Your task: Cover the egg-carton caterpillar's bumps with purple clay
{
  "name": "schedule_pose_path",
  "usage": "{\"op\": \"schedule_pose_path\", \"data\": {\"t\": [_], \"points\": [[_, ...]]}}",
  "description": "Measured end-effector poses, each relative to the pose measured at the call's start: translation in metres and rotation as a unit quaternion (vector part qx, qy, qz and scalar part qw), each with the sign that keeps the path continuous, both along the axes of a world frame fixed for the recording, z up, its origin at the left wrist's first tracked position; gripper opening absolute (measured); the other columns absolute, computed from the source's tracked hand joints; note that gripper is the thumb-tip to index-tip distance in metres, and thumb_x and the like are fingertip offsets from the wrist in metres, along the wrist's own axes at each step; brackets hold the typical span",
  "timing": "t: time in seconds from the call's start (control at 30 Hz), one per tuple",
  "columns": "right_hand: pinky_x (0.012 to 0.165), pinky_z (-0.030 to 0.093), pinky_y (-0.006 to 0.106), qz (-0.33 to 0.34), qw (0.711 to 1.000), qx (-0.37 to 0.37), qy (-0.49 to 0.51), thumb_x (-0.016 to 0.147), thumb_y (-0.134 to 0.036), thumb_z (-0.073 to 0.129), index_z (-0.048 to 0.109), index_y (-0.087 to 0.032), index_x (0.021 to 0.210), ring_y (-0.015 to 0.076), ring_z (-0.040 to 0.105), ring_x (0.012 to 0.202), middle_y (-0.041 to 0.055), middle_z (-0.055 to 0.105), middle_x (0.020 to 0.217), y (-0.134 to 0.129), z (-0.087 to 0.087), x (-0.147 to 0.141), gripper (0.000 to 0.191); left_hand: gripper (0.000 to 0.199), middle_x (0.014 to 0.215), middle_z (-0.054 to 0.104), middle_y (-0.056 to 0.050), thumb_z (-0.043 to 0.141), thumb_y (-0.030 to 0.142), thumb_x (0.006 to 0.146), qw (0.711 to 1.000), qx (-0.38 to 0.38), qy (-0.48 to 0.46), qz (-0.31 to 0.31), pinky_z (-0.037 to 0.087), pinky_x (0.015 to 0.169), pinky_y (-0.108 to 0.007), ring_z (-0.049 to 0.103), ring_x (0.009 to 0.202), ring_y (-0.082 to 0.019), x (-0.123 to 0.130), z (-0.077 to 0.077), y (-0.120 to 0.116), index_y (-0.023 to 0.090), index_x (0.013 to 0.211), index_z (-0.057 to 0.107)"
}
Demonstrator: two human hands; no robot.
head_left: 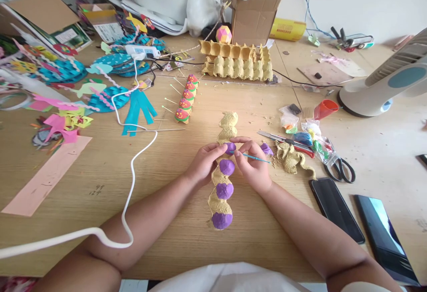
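Observation:
A strip cut from an egg carton point(221, 177) lies lengthwise in front of me, its nearer bumps capped with purple clay point(227, 167) and its far bumps bare. My left hand point(206, 163) grips the strip's left side, thumb on a purple bump. In my right hand point(252, 164) is a thin blue stick-like tool point(255, 157), its tip by that same purple bump. A lump of purple clay point(267, 149) sits just right of my right hand. Farther off stands a finished-looking strip of red and green bumps with faces point(186, 98).
Right of my hands are a utility knife point(287, 142), torn carton scraps point(289, 158), bagged clay point(303, 138), black-handled scissors point(343, 170) and two dark phone-like devices point(336, 210). A white cable point(131, 181) crosses the left side. Egg cartons point(242, 69) stand at the back, a fan point(383, 78) at right.

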State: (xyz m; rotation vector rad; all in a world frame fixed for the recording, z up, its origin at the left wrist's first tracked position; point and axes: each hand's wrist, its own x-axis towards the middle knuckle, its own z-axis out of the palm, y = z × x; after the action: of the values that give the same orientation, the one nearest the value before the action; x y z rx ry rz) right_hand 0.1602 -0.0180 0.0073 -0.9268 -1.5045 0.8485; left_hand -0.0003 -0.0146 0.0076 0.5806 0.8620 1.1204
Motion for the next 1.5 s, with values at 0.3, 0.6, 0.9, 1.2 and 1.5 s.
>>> {"op": "schedule_pose_path", "data": {"t": [0.3, 0.6, 0.9, 1.2, 1.5], "points": [[0.103, 0.053, 0.050, 0.005, 1.000, 0.014, -0.003, 0.099, -0.031, 0.069, 0.058, -0.026, 0.083, 0.0275, 0.071, 0.114, 0.0094, 0.077, 0.119, -0.0001, -0.0019, -0.0001, 0.020, 0.044, 0.070, 0.072, -0.003, 0.098, 0.050, 0.063, 1.000, -0.008, -0.004, 0.001, 0.040, 0.054, -0.025, 0.056, 0.056, -0.011, 0.0002, 0.0004, 0.0003, 0.014, 0.077, 0.077], [0.104, 0.053, 0.051, 0.002, 0.999, 0.033, -0.040, 0.097, -0.030, 0.071, 0.060, -0.026, 0.081, 0.0281, 0.071, 0.114, 0.0093, 0.077, 0.118, 0.0005, 0.0022, 0.0012, 0.019, 0.046, 0.077, 0.077, -0.005, 0.099, 0.051, 0.061, 1.000, -0.007, 0.002, 0.005, 0.045, 0.058, -0.025, 0.063, 0.061, -0.012, 0.0004, 0.0020, 0.0010, 0.014, 0.081, 0.080], [0.102, 0.053, 0.049, 0.007, 0.999, 0.044, -0.027, 0.099, -0.030, 0.069, 0.060, -0.025, 0.083, 0.0272, 0.071, 0.113, 0.0094, 0.076, 0.119, 0.0012, -0.0014, 0.0018, 0.019, 0.048, 0.074, 0.076, -0.004, 0.100, 0.052, 0.058, 1.000, -0.012, 0.004, 0.009, 0.044, 0.057, -0.024, 0.061, 0.059, -0.011, 0.0007, 0.0033, 0.0005, 0.013, 0.076, 0.078], [0.101, 0.054, 0.048, 0.003, 0.999, 0.037, -0.011, 0.101, -0.031, 0.068, 0.059, -0.025, 0.085, 0.0266, 0.072, 0.112, 0.0101, 0.077, 0.118, 0.0007, -0.0019, 0.0010, 0.019, 0.045, 0.069, 0.073, -0.003, 0.100, 0.050, 0.059, 1.000, -0.003, -0.005, 0.009, 0.043, 0.055, -0.023, 0.060, 0.058, -0.011, 0.0020, 0.0036, 0.0001, 0.014, 0.072, 0.077], [0.101, 0.054, 0.048, 0.005, 0.999, 0.039, -0.008, 0.101, -0.031, 0.068, 0.060, -0.025, 0.086, 0.0264, 0.072, 0.113, 0.0100, 0.077, 0.119, 0.0011, -0.0013, 0.0020, 0.018, 0.044, 0.069, 0.073, -0.002, 0.099, 0.050, 0.061, 1.000, -0.001, -0.024, -0.003, 0.043, 0.053, -0.023, 0.059, 0.055, -0.010, 0.0019, 0.0020, 0.0001, 0.014, 0.073, 0.077]]}}
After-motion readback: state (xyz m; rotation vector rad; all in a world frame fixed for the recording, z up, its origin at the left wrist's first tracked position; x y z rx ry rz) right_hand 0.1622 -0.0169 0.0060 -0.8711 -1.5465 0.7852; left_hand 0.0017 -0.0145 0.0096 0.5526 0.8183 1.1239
